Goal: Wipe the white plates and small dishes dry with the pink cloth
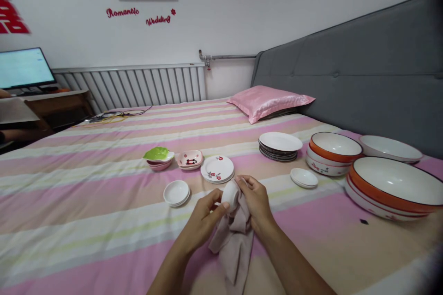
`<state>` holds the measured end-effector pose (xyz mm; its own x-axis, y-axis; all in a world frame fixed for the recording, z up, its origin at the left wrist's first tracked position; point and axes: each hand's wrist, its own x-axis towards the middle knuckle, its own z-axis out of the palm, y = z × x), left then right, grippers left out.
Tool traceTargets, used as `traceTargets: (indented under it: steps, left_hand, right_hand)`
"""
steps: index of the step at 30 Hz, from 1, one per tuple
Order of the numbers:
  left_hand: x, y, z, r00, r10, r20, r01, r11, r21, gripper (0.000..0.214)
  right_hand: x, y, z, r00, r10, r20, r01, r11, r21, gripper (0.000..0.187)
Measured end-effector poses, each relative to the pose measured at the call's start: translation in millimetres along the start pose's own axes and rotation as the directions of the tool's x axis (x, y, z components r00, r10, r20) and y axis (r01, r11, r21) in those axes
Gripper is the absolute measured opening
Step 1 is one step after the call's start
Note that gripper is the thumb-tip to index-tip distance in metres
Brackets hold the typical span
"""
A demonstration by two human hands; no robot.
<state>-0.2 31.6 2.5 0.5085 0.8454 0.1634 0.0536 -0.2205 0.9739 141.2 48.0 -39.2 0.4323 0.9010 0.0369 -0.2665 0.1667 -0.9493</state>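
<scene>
A small white dish [229,196] is tilted up between my two hands above the striped bed sheet. My left hand [206,214] pinches its rim with thumb and fingers. Bunched against the dish's other side is a greyish-pink cloth [238,244], gripped by my right hand [255,198], and its loose end hangs toward me. Just beyond my hands lies a stack of white plates with red flowers [217,168]. To the left sit small white round dishes [176,192], stacked; more small white dishes [303,177] rest to the right.
Further left are pink square dishes [189,159] and a green leaf-shaped dish [156,154]. Stacked plates [280,142], orange-rimmed bowls [335,145] and larger bowls [394,189] stand right. A pink pillow [270,100] lies near the grey headboard [363,60]. A person's arm shows at far left.
</scene>
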Motion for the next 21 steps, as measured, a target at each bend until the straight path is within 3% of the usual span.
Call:
traceTargets:
  steps: [3, 6, 12, 15, 21]
  left_hand:
    - [0.8, -2.9, 3.0, 1.000, 0.008, 0.017, -0.009, 0.998, 0.063, 0.023]
    - [1.8, -5.0, 3.5, 1.000, 0.027, -0.005, -0.026, 0.995, 0.098, 0.022]
    - [4.0, -15.3, -0.6, 0.992, 0.026, -0.124, -0.014, 0.995, 0.099, 0.022]
    - [5.1, -18.4, 0.4, 0.990, 0.004, -0.144, -0.006, 1.000, -0.012, 0.014]
    - [2.2, -18.1, 7.5, 0.946, -0.121, -0.300, 0.017, 0.945, -0.326, 0.027]
  right_hand:
    - [-3.4, -2.9, 1.7, 0.994, -0.047, 0.094, 0.055, 0.995, -0.081, 0.039]
    - [-8.9, -9.4, 4.1, 0.960, -0.127, 0.251, 0.161, 0.979, -0.123, 0.041]
    - [-22.9, -20.2, 5.4, 0.777, -0.330, 0.536, 0.504, 0.836, -0.217, 0.036]
    - [-29.0, -22.1, 5.7, 0.697, -0.351, 0.625, 0.618, 0.737, -0.275, 0.036]
    - [-37.1, -19.3, 7.4, 0.570, -0.361, 0.738, 0.788, 0.496, -0.366, 0.042]
